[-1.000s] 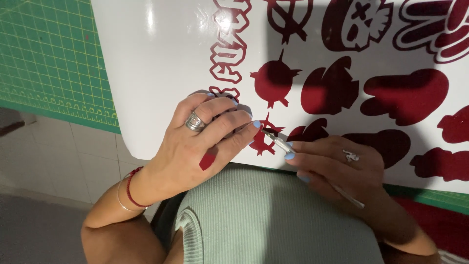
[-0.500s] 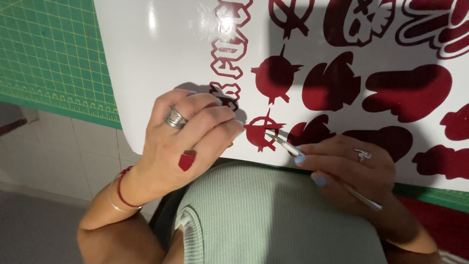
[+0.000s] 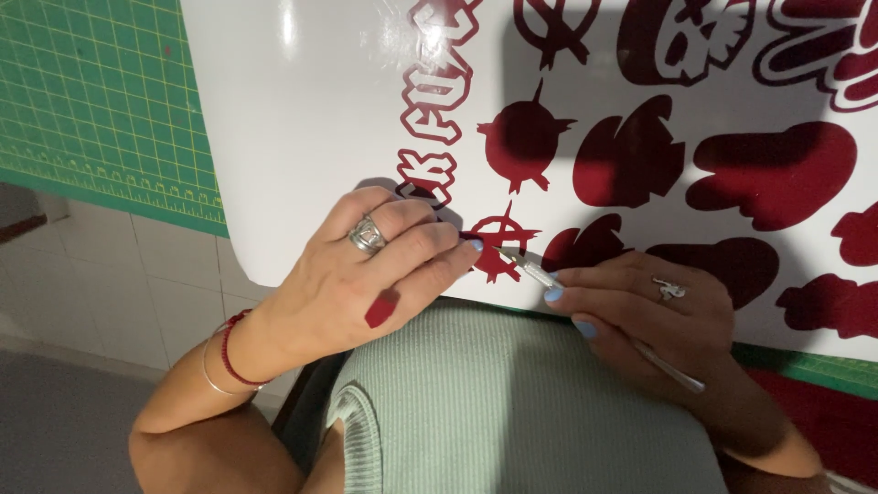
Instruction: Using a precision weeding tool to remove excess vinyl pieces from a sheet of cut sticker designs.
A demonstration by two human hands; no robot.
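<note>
Two hands are at work: the left hand (image 3: 366,265) is pressed flat on the white vinyl sheet (image 3: 311,137); the right hand (image 3: 649,311) grips a weeding tool (image 3: 585,306), whose tip is best kept shallow at the red star-circle decal (image 3: 498,242).

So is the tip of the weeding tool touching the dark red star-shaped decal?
Touching. The head view shows the weeding tool, held in the right hand, with its point on the star-shaped decal, no gap visible.

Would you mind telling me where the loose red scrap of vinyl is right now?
In the head view, the red scrap sits stuck on the back of the left hand, below the ring.
</note>
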